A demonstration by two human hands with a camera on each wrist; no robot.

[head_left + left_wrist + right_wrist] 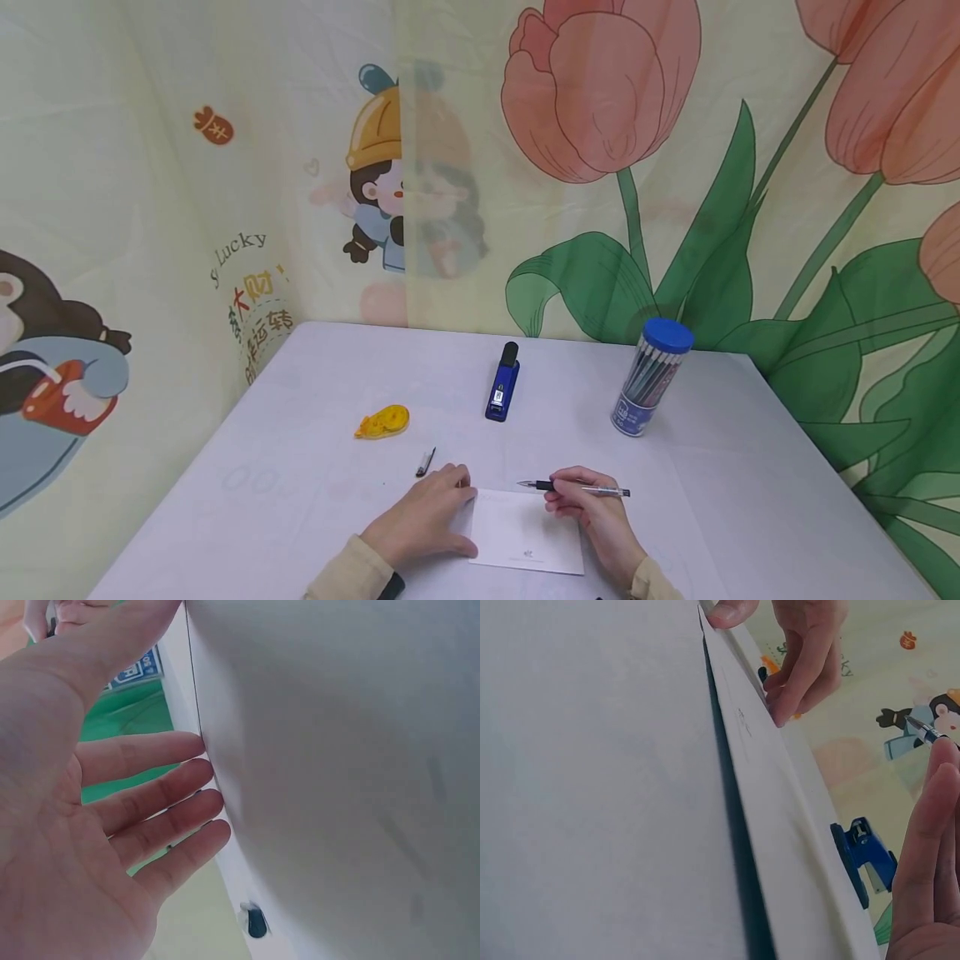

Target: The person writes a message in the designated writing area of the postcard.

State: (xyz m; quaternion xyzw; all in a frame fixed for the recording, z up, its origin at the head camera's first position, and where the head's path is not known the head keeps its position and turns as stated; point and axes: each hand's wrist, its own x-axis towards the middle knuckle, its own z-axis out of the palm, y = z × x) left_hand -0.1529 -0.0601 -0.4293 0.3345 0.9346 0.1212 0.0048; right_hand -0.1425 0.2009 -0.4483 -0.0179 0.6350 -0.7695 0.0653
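One slim black-and-clear pen (609,492) is pinched in the right hand (594,512), lower centre; the straight-fingered left hand (426,518) touches white rectangular paper (517,529), and "Lucky" marks the cream curtain (251,196) at left.

Soft, even brightness in the head view, faint shadow on the paper (513,527); 2 dimmer, greyer wrist views.

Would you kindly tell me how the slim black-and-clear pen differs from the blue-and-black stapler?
The pen is slender, while the stapler is thicker. The pen is held in the right hand, whereas the stapler lies on the white table. In the head view, the pen points left, nearly crosswise; the stapler runs lengthwise, its black end farthest away. Both have black parts.
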